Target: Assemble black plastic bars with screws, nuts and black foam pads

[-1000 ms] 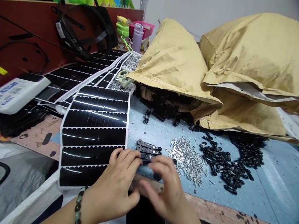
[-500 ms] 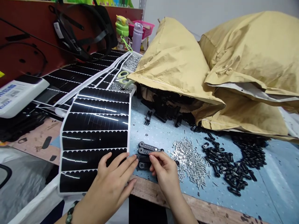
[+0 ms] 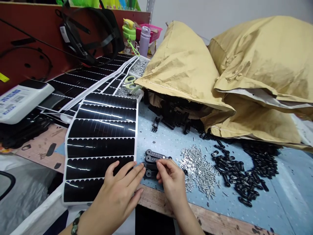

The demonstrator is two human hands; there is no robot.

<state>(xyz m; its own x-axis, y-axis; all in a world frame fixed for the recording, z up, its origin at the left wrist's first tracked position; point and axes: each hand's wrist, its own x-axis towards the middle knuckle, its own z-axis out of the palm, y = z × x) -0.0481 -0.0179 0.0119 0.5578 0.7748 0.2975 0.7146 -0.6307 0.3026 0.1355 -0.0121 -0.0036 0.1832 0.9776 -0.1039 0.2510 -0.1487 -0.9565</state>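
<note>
Several long black plastic parts (image 3: 153, 158) lie side by side on the blue mat (image 3: 171, 142). My left hand (image 3: 124, 187) is spread beside them, its fingertips at their left end, its palm over the sheet of black stickers (image 3: 100, 147). At the right end of the parts, my right hand (image 3: 172, 179) is closed, thumb and index finger pinched; what it grips is too small to make out. Right of it lies a heap of silver screws and nuts (image 3: 201, 173), and beyond that a pile of small black pieces (image 3: 234, 169).
Large brown paper sacks (image 3: 181, 58) stand at the back, one open with black parts inside. Green-handled scissors (image 3: 130, 81) lie on trays of small metal pieces. A white box (image 3: 23, 101) is at the left, bottles (image 3: 145, 40) behind. The wooden table edge (image 3: 207, 218) is in front.
Both hands hold nearly the same pose at the black parts. The whole view has shifted slightly; no object has clearly moved.
</note>
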